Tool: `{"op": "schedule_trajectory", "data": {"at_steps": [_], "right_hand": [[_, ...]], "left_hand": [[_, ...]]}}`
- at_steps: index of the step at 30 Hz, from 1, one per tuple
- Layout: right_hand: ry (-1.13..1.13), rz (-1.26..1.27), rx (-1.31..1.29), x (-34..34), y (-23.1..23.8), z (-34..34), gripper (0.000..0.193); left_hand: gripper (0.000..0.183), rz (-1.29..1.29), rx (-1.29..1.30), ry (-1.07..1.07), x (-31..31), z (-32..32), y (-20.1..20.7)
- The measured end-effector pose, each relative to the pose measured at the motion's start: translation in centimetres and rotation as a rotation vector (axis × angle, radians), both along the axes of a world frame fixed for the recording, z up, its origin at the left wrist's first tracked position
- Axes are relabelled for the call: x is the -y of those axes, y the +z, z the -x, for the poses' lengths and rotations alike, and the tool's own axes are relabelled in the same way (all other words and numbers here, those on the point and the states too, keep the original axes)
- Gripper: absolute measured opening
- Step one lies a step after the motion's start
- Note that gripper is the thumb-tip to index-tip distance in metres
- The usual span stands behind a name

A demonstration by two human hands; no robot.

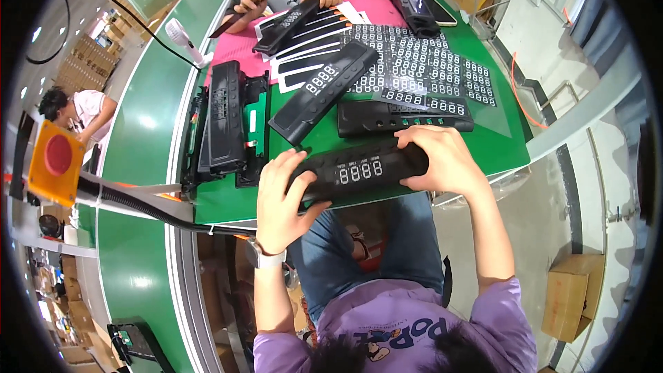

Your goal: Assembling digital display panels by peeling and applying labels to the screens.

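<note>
Between my hands is a long black display panel [366, 169] with white segment digits on its face, held level over the front edge of the green table [231, 208]. My left hand [284, 200] is closed round its left end, fingers on the upper edge and thumb below. At the right end my right hand [445, 160] grips it the same way. Just beyond lies a second black display panel [323, 93], slanted across the table. Another black housing [407, 119] with small green spots along its front rests behind my right hand. Sheets of film printed with segment digits [438, 62] lie past it.
On the left are stacked black housings [226, 117] and a green circuit board [255, 121]. Across the table a co-worker's hands [252, 1] work over a pink mat [231, 48]. A small white fan [179, 33] and a yellow box with a red button [55, 159] stand left.
</note>
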State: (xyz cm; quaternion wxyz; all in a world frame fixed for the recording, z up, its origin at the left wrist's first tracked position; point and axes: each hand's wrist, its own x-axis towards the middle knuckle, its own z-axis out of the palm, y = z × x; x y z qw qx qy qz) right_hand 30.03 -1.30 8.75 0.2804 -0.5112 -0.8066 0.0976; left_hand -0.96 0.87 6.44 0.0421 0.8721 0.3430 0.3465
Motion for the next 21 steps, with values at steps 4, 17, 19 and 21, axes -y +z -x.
{"op": "schedule_trajectory", "data": {"at_steps": [4, 17, 19, 21], "right_hand": [[-0.017, 0.190, -0.287, -1.1, 0.7, -0.1, 0.075], [-0.440, -0.346, -0.512, 0.4, -5.5, -0.3, 0.047], [-0.425, -0.224, -0.584, 0.9, -5.9, 0.1, 0.043], [-0.406, -0.161, -0.598, 0.4, -6.1, -0.2, 0.043]], "left_hand": [[0.050, -0.126, -0.008, 0.025, -1.9, 0.0, 0.0], [0.032, 0.713, 0.788, 0.208, -6.9, -1.0, 1.0], [0.033, 0.706, 0.775, 0.266, -9.4, -1.0, 1.7], [0.036, 0.724, 0.724, 0.332, -11.3, -1.9, 3.2]]}}
